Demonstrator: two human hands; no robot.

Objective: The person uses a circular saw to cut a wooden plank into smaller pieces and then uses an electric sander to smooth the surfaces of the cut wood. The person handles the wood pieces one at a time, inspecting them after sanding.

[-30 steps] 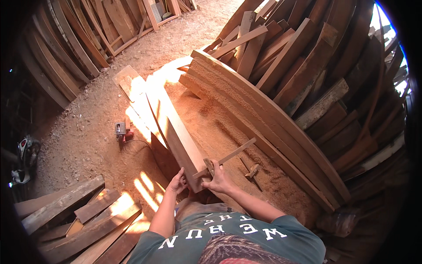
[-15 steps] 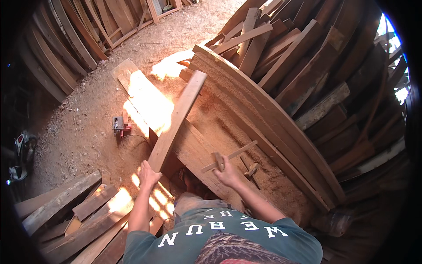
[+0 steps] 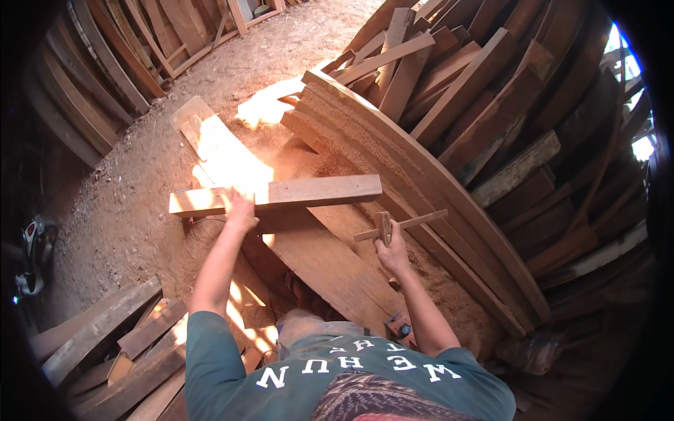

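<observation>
My left hand (image 3: 241,209) is closed around a squared wooden timber (image 3: 323,191), left of its middle. The timber runs crosswise over a wide plank (image 3: 330,256); whether it rests on the plank I cannot tell. To the right, my right hand (image 3: 394,252) grips a wooden marking gauge (image 3: 421,218), a thin stick passing through a small block. Its stick points toward the long boards on the right. Strong sunlight washes out the timber's left part and the fingers there.
Long sawdust-covered boards (image 3: 449,189) border the plank on the right, with a large heap of timber (image 3: 484,91) behind them. Offcuts (image 3: 133,337) lie at lower left. Planks (image 3: 91,84) lean at upper left. A small blue-topped object (image 3: 400,326) sits near my waist.
The timber has swung from pointing away from me to lying crosswise, and my left hand has moved forward with it. My right hand has shifted right and slightly forward, carrying the marking gauge.
</observation>
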